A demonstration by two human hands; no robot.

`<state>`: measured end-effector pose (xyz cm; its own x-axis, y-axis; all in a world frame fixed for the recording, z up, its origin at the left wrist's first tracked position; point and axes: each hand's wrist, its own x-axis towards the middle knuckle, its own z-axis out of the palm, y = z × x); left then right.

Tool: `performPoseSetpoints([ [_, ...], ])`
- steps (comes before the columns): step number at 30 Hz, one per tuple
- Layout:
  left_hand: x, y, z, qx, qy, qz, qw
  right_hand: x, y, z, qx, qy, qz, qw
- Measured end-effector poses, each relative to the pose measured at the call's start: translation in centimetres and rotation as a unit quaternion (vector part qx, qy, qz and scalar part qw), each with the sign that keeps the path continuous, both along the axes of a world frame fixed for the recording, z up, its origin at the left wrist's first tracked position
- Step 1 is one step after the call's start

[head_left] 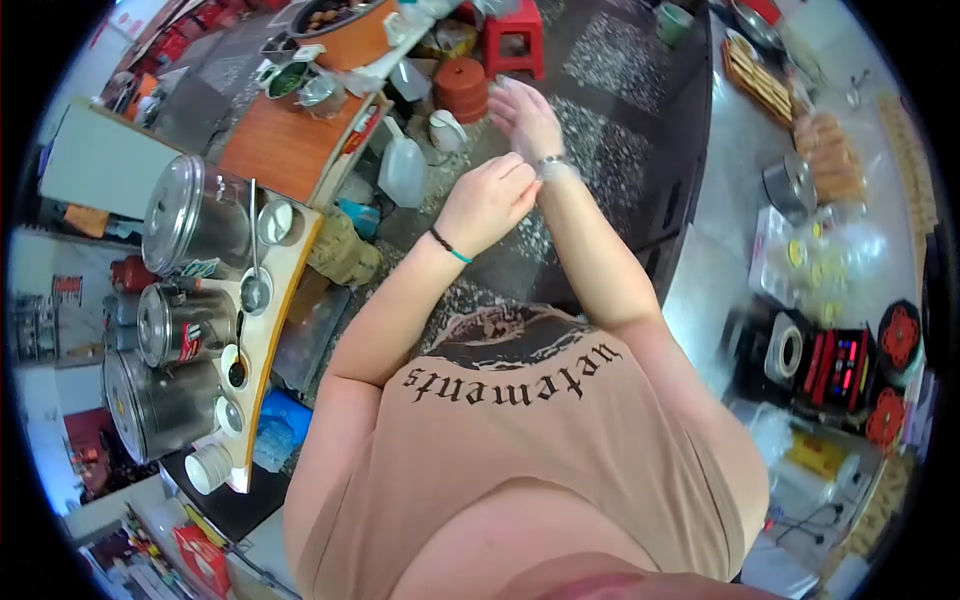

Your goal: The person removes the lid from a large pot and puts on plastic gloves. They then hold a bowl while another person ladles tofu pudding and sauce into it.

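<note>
My right hand (525,115) is stretched out ahead of me above the floor, its fingers apart. It looks whitish and slightly blurred, as if covered by a thin clear plastic glove (555,170) that ends in a loose edge at the wrist. My left hand (495,195) is closed, with its fingertips pinching at the right wrist, on what appears to be the glove's cuff. A dark and green band (450,246) circles my left wrist. The exact grip of the left fingertips is partly hidden.
Left, a narrow counter (285,300) carries lidded metal pots (185,215), ladles and stacked cups (208,468). Right, a steel counter (690,270) holds bread (828,160), a metal pot (790,188) and a lit appliance (838,368). Ahead are a red stool (515,38) and plastic jug (403,170).
</note>
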<state>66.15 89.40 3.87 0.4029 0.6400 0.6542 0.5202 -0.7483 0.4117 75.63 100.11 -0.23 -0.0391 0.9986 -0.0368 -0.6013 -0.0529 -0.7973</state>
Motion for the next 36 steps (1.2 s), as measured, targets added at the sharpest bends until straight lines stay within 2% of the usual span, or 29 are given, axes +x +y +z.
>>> performPoseSetpoints([
  [2,-0.3,-0.7,-0.7,-0.024,-0.008,-0.017,1.0,-0.4,0.0,0.0,-0.012,0.048,0.02,0.999],
  [3,-0.5,-1.0,-1.1,-0.045,-0.014,-0.021,0.999,-0.5,-0.1,0.8,-0.075,0.107,0.043,0.99],
  [5,-0.4,-1.5,-2.4,-0.054,-0.039,-0.024,0.997,-0.2,-0.4,1.3,-0.077,0.154,0.035,0.984],
  [7,0.2,-1.3,-2.1,-0.154,-0.189,0.099,0.965,-0.4,-0.4,1.5,-0.057,0.176,0.045,0.982],
  [9,-0.3,-0.1,-3.3,-0.181,-0.161,0.107,0.964,-1.0,-0.9,1.0,-0.045,0.195,0.059,0.978],
  [13,-1.9,0.4,-3.8,-0.118,-0.067,0.061,0.989,-2.0,-1.1,0.0,-0.066,0.199,0.05,0.976],
  [15,-2.7,0.2,-3.9,-0.056,-0.003,0.088,0.995,-2.4,-1.2,-0.3,-0.098,0.205,0.007,0.974],
  [16,-3.0,0.1,-4.2,-0.057,-0.002,0.085,0.995,-2.7,-1.5,-0.4,-0.097,0.195,0.0,0.976],
  [18,-3.7,0.1,-5.1,-0.078,0.054,0.168,0.981,-3.4,-1.9,-0.8,-0.104,0.191,0.004,0.976],
  [19,-4.1,0.3,-5.5,-0.077,0.054,0.172,0.981,-4.1,-1.8,-0.9,-0.109,0.187,0.015,0.976],
  [20,-4.4,0.5,-5.9,-0.265,-0.117,0.136,0.947,-4.4,-1.9,-1.1,-0.107,0.199,0.026,0.974],
  [21,-4.6,0.7,-6.2,-0.435,-0.281,0.09,0.851,-4.9,-1.9,-0.9,-0.108,0.198,0.028,0.974],
  [22,-5.1,0.8,-6.6,-0.496,-0.346,0.054,0.795,-5.3,-1.9,-0.8,-0.095,0.219,0.014,0.971],
  [23,-5.6,0.4,-7.1,-0.499,-0.343,0.055,0.794,-5.6,-2.2,-0.9,-0.082,0.24,-0.004,0.967],
  [25,-6.6,-0.2,-6.8,-0.482,-0.244,0.026,0.841,-5.9,-2.6,-1.3,-0.055,0.258,0.02,0.964],
  [26,-7.4,-0.1,-8.0,-0.419,-0.163,0.036,0.892,-6.3,-2.8,-1.7,-0.047,0.283,0.044,0.957],
  [27,-7.9,-0.5,-7.8,-0.419,-0.161,0.036,0.893,-6.7,-2.8,-2.0,-0.038,0.307,0.068,0.948],
  [28,-8.4,-1.3,-7.7,-0.296,-0.056,0.034,0.953,-7.1,-2.9,-2.3,-0.038,0.309,0.068,0.948],
  [29,-8.8,-2.1,-7.5,-0.164,0.053,0.03,0.985,-7.5,-2.9,-2.7,-0.033,0.302,0.064,0.951],
  [30,-8.7,-3.1,-6.5,-0.203,0.062,0.027,0.977,-7.8,-3.1,-3.2,-0.029,0.295,0.059,0.953],
  [33,-8.5,-4.6,-5.6,-0.182,0.128,0.002,0.975,-8.3,-4.6,-4.6,-0.032,0.311,0.075,0.947],
  [34,-8.8,-4.9,-4.8,-0.199,0.14,-0.046,0.969,-8.6,-5.1,-4.9,-0.019,0.312,0.112,0.943],
  [36,-9.8,-5.4,-3.1,-0.173,0.059,-0.136,0.974,-8.7,-5.1,-4.4,-0.012,0.302,0.153,0.941],
])
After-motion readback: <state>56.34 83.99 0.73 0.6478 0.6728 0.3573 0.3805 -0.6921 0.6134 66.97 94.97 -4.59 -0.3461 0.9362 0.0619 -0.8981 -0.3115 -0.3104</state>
